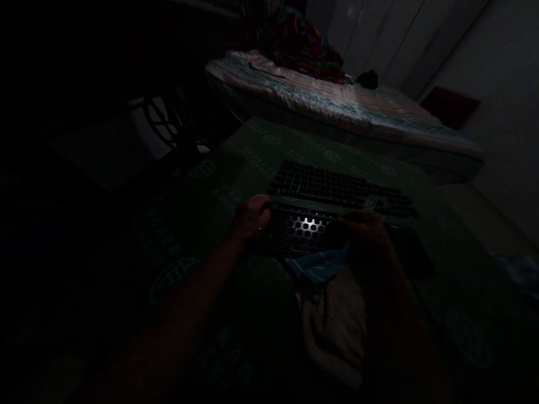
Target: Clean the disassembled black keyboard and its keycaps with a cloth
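In dim light, a dark keyboard base with keycaps off [297,227] lies before me, its rows of key sockets catching a bright glint. My left hand [252,216] is closed around its left end, thumb near the top edge. Over the right part of the base, my right hand [365,227] is closed with its fingers pinched together; shadow hides what is between them. Just below that hand lies a blue checked cloth [318,266], with a beige towel [337,322] closer to me. Beyond the base, loose black keycaps [332,185] sit in keyboard order.
Everything lies on a green printed surface [236,151]. Behind it stands a bed mattress [337,104] with a dark red patterned cloth [307,47] on top. A dark wheel-like frame [162,120] stands at left. A pale wall [505,90] rises at right.
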The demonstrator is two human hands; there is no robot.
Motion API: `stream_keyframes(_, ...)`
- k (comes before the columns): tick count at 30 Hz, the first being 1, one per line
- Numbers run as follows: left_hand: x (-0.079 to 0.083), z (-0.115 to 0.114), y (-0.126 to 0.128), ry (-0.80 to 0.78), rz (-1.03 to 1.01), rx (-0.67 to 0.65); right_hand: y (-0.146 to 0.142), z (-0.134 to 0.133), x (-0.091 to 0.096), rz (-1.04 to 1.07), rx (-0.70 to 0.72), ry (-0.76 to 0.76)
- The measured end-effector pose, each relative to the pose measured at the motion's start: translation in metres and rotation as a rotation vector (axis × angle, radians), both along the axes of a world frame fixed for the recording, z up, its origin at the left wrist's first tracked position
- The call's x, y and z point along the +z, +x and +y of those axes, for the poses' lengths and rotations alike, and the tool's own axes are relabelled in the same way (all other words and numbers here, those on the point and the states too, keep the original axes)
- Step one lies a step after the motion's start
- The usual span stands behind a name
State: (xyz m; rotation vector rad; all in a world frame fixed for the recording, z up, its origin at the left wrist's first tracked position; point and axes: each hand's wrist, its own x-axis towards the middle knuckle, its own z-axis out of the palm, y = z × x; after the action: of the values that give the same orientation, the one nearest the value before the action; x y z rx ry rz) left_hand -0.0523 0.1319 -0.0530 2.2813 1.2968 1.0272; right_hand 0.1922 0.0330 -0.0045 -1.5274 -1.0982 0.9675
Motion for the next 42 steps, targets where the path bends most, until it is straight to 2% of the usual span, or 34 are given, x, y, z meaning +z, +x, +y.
stream_keyframes(4,0.001,0.000,0.000,-0.004,0.000,0.006,0.003,0.002,-0.004,0.006,-0.001,0.005)
stream_keyframes(14,0.000,0.001,-0.001,-0.012,0.003,0.011,0.004,0.009,-0.009,-0.036,-0.129,0.068)
stream_keyframes(19,-0.001,0.001,0.000,-0.007,-0.002,0.003,-0.002,0.010,-0.011,0.044,-0.095,0.025)
stream_keyframes(27,0.000,0.001,0.000,-0.001,0.005,-0.005,-0.006,0.007,-0.009,0.046,-0.027,0.017)
stream_keyframes(42,0.000,0.001,0.000,0.000,0.002,-0.008,-0.004,0.006,-0.003,0.055,-0.068,-0.040)
